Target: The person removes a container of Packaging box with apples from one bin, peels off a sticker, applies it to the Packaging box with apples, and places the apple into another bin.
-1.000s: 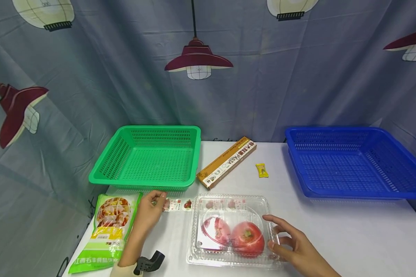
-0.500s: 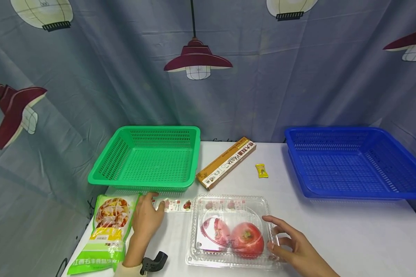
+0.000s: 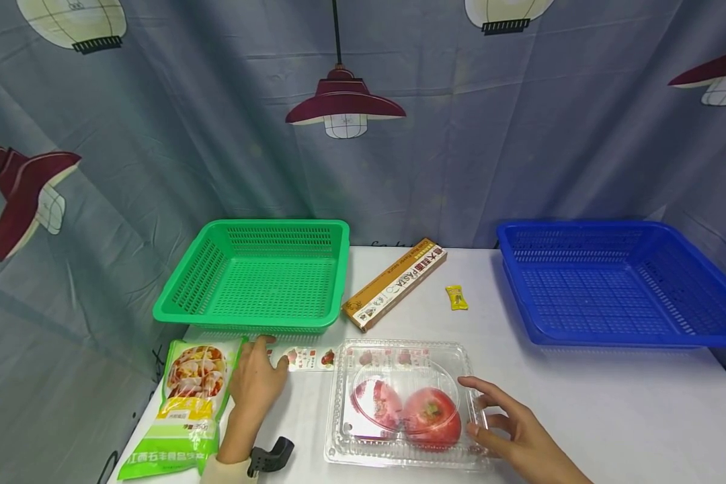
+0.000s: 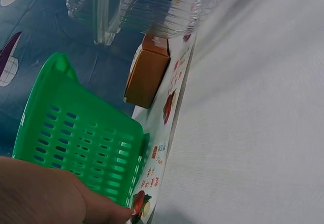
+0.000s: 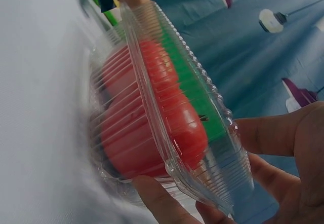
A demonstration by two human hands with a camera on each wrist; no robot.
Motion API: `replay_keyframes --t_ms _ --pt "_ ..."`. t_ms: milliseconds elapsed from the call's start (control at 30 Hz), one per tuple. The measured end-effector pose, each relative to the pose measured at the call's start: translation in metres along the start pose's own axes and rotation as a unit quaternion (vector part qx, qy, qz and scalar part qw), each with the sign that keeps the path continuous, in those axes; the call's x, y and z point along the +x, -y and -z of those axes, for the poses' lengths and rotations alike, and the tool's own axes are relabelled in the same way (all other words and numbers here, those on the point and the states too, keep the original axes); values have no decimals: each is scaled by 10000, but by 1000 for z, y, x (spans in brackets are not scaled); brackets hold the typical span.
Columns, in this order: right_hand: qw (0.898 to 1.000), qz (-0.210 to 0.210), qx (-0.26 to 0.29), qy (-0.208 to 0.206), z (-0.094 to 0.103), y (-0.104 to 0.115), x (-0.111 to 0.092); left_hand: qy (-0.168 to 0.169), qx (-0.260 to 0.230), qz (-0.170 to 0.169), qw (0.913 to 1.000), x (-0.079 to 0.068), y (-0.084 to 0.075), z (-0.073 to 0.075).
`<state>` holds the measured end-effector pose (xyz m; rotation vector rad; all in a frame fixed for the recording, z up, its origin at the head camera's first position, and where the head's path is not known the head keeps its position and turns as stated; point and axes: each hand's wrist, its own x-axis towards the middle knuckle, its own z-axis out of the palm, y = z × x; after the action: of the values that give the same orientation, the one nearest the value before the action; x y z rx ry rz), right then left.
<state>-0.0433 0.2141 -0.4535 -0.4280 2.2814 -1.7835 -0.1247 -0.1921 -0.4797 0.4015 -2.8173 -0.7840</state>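
A clear plastic clamshell box (image 3: 351, 450) with two round red fruits (image 3: 432, 418) inside stands at the front middle, lid down. My right hand (image 3: 511, 430) holds its right side, thumb at the near corner and fingers at the lid edge, as the right wrist view shows. A white printed strip (image 3: 311, 359) with red fruit pictures lies left of the box and shows on through the clear lid. My left hand (image 3: 259, 380) is at the strip's left end, thumb and index finger spread. In the left wrist view the thumb (image 4: 109, 209) touches the strip. The other left fingers are hidden.
A green-and-white food bag (image 3: 184, 410) lies beside my left forearm. Behind stand a green basket (image 3: 248, 319) and, at right, a blue basket (image 3: 617, 336). A pasta box (image 3: 396, 282) and a small yellow packet (image 3: 456, 298) lie between them. A grey curtain (image 3: 435, 154) hangs behind.
My left hand has let go of its pinch on the strip's end and turned, with thumb and index finger spread. The right hand and the box have stayed in place.
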Motion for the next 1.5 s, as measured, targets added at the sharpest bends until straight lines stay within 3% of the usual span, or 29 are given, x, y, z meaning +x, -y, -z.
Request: replay_keyframes --t_ms 500,700,833,1300,1500 --pt "9988 -464 -159 -77 -1 3 -1 166 93 -134 9997 1 3 -3" --pt "9992 -352 -196 -81 -1 2 -1 255 288 -261 9989 1 3 -5" --pt "9995 -274 -146 -62 -1 1 -1 224 309 -328 9987 0 3 -7" --pt "9975 -707 -56 -46 0 2 0 196 588 -337 9975 -4 1 -12" --pt "9978 -640 -85 -118 -1 2 -1 -13 589 -560 9967 -3 1 -14"
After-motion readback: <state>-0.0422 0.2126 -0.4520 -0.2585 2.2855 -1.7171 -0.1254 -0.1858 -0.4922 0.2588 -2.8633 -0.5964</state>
